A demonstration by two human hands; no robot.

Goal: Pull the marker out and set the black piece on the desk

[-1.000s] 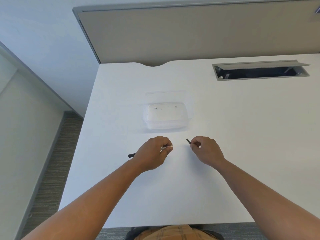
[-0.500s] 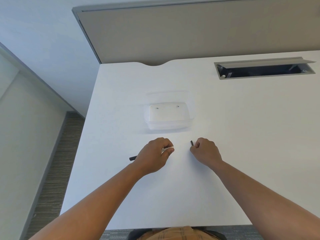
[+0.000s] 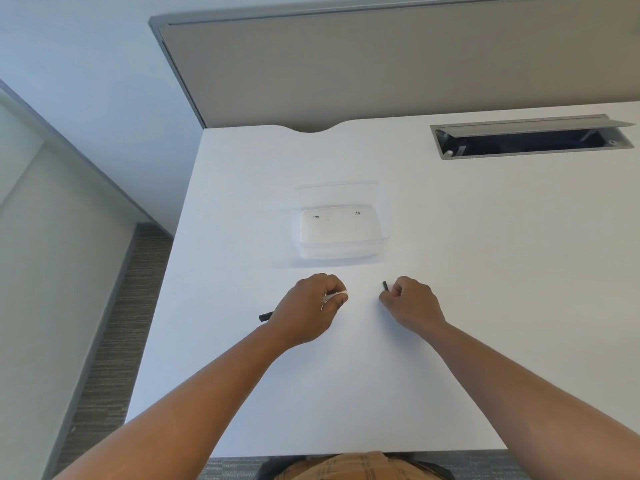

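Note:
My left hand is curled round a thin pen-like stick; its black end pokes out to the left of the wrist and a white part shows between thumb and forefinger. My right hand is curled in a fist and pinches a small black cap-like piece that points up and away from me. The two hands hover a short gap apart above the white desk. What lies inside either fist is hidden.
A clear plastic box stands just beyond the hands. An open grey cable hatch is set in the desk at the back right. A grey partition lines the far edge. The desk's left edge drops to carpet.
The black piece in my right hand has turned from slanting left to nearly upright. Both hands stay almost in place, a gap between them.

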